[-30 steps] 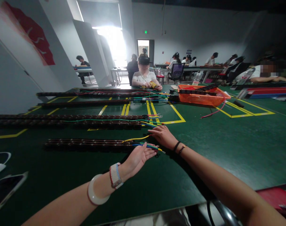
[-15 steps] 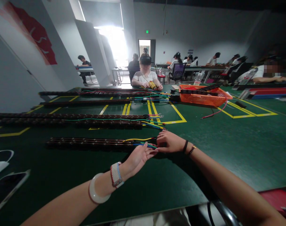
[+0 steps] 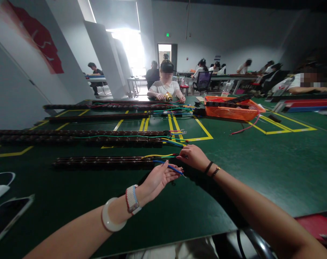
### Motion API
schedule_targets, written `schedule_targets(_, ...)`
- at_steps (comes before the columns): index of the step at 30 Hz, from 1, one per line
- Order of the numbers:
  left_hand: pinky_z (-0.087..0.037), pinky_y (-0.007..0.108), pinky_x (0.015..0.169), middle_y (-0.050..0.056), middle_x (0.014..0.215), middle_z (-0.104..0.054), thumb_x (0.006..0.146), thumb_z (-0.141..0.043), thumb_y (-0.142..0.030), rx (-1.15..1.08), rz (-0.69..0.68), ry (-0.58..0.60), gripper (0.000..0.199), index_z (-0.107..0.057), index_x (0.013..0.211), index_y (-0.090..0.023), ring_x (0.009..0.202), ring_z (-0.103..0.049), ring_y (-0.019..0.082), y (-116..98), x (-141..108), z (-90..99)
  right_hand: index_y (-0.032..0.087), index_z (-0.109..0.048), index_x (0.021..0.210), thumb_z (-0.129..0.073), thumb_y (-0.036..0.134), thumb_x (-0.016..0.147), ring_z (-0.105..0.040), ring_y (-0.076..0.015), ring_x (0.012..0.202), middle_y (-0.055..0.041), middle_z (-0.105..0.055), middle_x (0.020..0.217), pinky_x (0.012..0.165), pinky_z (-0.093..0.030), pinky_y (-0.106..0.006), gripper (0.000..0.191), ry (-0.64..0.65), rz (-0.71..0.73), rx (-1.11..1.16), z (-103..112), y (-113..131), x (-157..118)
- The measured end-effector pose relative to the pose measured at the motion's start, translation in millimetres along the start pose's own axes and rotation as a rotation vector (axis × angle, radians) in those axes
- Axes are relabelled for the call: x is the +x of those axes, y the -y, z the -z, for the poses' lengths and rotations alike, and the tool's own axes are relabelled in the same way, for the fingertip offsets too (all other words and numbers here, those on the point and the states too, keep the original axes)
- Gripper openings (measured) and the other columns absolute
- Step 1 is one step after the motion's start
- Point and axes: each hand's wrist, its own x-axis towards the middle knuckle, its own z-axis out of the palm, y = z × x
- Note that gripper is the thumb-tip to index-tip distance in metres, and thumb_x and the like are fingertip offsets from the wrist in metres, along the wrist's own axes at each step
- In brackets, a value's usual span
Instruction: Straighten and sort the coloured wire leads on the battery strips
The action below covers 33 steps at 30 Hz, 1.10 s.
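My left hand [image 3: 158, 180] is turned palm up, its thumb over a blue wire [image 3: 171, 166] that lies across its fingers with the bare tip sticking out past them. Just right of it, my right hand [image 3: 194, 158] has curled, closed fingertips at the ends of a yellow wire [image 3: 158, 156] and a green wire; what they pinch is hidden. All these wires come out of the right end of a dark cable chain [image 3: 104, 162] lying flat on the green table [image 3: 247, 169].
Longer cable chains [image 3: 79, 137] with loose wire ends lie beyond. An orange basket [image 3: 228, 112] holds dark chain pieces at the back right. Across the table sits a person [image 3: 166, 88] with a yellow tool. A phone-like device [image 3: 9, 219] lies at the near left.
The blue wire now lies separate across my left fingers, its tip exposed. My right hand has shifted slightly up and away from my left fingers, which it was touching.
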Motion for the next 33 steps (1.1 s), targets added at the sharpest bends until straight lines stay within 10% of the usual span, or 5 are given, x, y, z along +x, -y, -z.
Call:
schedule_targets(21, -0.048, 0.039, 0.091, 0.018, 0.101, -0.067, 0.092, -0.044, -0.026, -0.033, -0.016, -0.009, 0.025, -0.061, 0.091, -0.007, 0.097, -0.064, 0.025, 0.0, 1.3, -0.3, 0.015, -0.059, 0.069, -0.053, 0.041, 0.09, -0.05, -0.0111, 0.063, -0.0016, -0.058, 0.065, 0.059, -0.034, -0.023, 0.034, -0.023, 0.007, 0.335, 23.0, 8.9, -0.4)
schedule_targets(33, -0.051, 0.032, 0.085, 0.009, 0.086, -0.066, 0.091, -0.044, -0.018, -0.064, -0.009, -0.076, 0.018, -0.058, 0.082, -0.011, 0.081, -0.065, 0.016, -1.8, -1.3, -4.5, 0.016, -0.062, 0.07, -0.06, 0.033, 0.085, -0.052, -0.0114, 0.065, -0.0014, -0.062, 0.066, 0.068, -0.037, -0.024, 0.023, 0.325, 0.36, 0.398, 23.7, 16.7, -0.6)
